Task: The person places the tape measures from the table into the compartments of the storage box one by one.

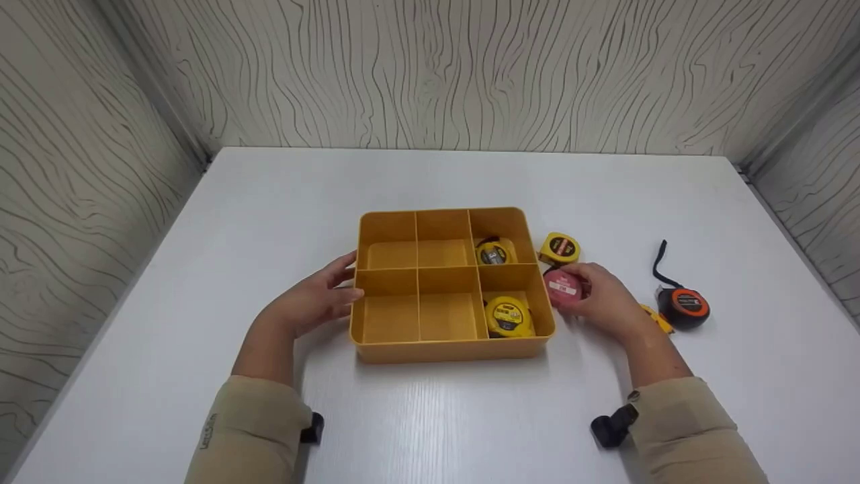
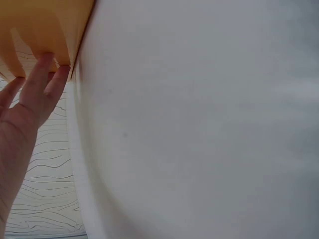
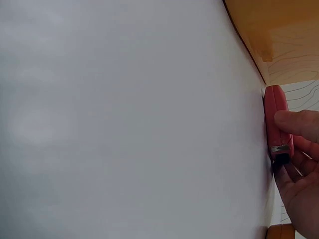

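Observation:
A yellow divided box point(image 1: 451, 351) sits on the table with its several compartments facing up. My left hand point(image 1: 316, 299) touches the box's left wall with its fingertips, fingers mostly straight. In my right hand point(image 1: 608, 299) a red tape measure point(image 1: 563, 288) is pinched between thumb and fingers, just beside the box's right wall. From the right wrist view, this red tape measure point(image 3: 275, 117) is seen edge-on at the table surface. One yellow tape measure point(image 1: 508, 317) lies in the front right compartment, and a yellow-and-black tape measure point(image 1: 494, 252) in the back right one.
Behind the right hand, a yellow tape measure point(image 1: 562, 248) lies near the box's back right side. Farther right is a black-and-orange tape measure point(image 1: 685, 308) with a strap. Another yellow one point(image 1: 658, 318) is partly hidden by the right wrist. Patterned walls point(image 1: 430, 74) enclose the white table point(image 1: 430, 417).

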`<state>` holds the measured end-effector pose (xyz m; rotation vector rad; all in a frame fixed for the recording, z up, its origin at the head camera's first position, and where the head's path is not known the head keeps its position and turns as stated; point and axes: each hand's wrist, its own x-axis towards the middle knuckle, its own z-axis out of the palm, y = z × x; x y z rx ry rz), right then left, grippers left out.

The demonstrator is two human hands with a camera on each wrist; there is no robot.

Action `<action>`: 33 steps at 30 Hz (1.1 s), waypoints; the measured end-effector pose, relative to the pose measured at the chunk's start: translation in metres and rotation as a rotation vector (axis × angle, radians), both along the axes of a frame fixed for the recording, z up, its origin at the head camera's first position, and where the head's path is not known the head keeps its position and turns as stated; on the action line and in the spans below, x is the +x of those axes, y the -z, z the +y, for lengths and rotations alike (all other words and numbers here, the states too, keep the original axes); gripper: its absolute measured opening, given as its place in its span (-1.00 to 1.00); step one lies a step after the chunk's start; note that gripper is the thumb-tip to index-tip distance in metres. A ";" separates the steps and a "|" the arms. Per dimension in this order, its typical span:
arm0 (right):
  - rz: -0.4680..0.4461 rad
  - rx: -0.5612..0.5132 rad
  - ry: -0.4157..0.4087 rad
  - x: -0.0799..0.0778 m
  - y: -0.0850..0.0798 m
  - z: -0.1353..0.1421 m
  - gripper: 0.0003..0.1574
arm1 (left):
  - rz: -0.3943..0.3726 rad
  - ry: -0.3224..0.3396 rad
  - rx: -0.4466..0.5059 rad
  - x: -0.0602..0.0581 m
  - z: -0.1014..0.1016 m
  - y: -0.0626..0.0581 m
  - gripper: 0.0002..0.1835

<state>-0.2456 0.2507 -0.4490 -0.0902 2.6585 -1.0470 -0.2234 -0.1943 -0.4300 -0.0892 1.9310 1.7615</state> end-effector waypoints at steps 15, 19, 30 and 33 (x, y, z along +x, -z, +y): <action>0.021 -0.044 0.043 -0.002 -0.014 0.002 -0.17 | 0.003 -0.007 -0.027 0.001 0.001 -0.001 -0.15; 0.024 -0.041 0.064 -0.003 -0.020 0.002 -0.16 | 0.004 -0.010 -0.032 0.001 0.001 -0.001 -0.16; 0.046 -0.099 0.131 -0.002 -0.030 0.002 -0.07 | 0.006 -0.003 -0.038 0.000 0.000 0.001 -0.10; 0.071 -0.120 0.136 -0.001 -0.033 0.003 -0.06 | 0.007 -0.003 -0.043 0.000 0.000 0.001 -0.11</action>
